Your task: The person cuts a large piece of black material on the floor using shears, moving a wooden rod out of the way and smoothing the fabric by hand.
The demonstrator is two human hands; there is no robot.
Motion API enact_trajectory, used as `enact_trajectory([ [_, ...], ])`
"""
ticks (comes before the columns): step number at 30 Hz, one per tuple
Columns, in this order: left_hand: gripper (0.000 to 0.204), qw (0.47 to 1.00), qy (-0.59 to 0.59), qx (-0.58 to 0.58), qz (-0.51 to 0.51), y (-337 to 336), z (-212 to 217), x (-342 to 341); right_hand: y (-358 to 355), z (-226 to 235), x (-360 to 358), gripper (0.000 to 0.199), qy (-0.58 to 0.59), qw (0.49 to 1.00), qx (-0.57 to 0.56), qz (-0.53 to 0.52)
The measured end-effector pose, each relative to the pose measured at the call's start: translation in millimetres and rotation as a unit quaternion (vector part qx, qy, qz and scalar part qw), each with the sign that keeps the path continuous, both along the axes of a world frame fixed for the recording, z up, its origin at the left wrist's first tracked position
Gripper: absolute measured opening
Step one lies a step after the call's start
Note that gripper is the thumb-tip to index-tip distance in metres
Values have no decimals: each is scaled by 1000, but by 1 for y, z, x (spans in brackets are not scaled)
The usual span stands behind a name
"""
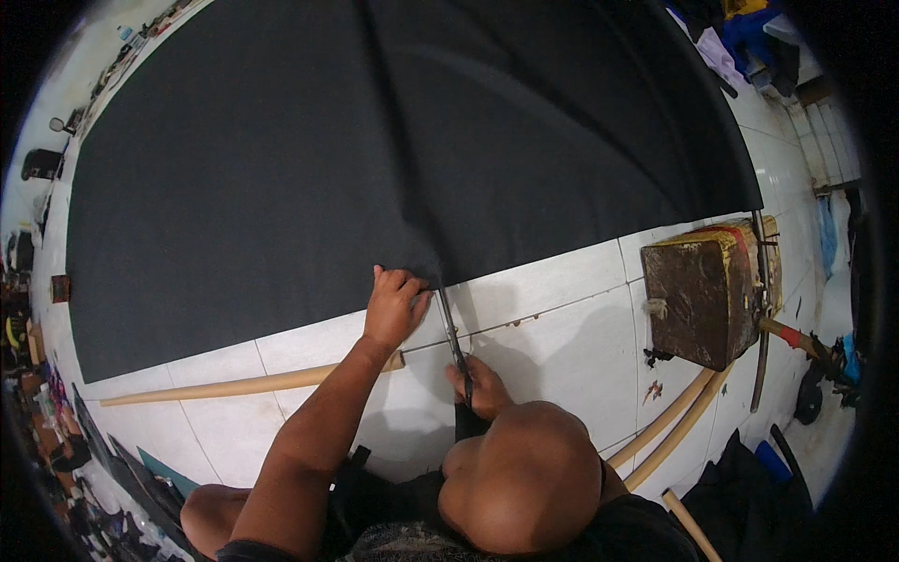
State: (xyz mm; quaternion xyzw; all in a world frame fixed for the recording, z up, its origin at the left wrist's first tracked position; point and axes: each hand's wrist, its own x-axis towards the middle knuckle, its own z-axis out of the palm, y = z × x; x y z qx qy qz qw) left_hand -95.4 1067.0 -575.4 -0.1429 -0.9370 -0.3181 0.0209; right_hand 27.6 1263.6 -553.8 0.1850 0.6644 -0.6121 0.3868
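Observation:
A large sheet of black cloth [243,187] lies spread over the floor, with a raised fold running away from its near edge. My left hand [395,302] is at that edge, its fingers bent and closed on the cloth beside the fold. In my right hand [485,386] is a pair of long metal scissors [452,328], pointing away from me. Their tips meet the cloth's edge just right of my left fingers. How far the blades are apart is too thin to tell. My bent knee [524,468] hides part of the right forearm.
A pale wooden stick [243,384] lies under my left forearm. On the right stands a worn brown block [698,304], with more wooden poles [674,421] beside it. Dark fabric [749,496] is heaped at the lower right. White tiles [562,332] cover the floor.

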Motion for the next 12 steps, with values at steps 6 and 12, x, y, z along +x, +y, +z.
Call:
enact_trajectory([
  [6, 11, 1000, 20, 2, 2, 3, 0, -1, -6, -5, 1, 42, 35, 999, 19, 18],
  [12, 10, 1000, 28, -7, 7, 4, -3, 0, -10, 1, -11, 45, 10, 999, 44, 22],
])
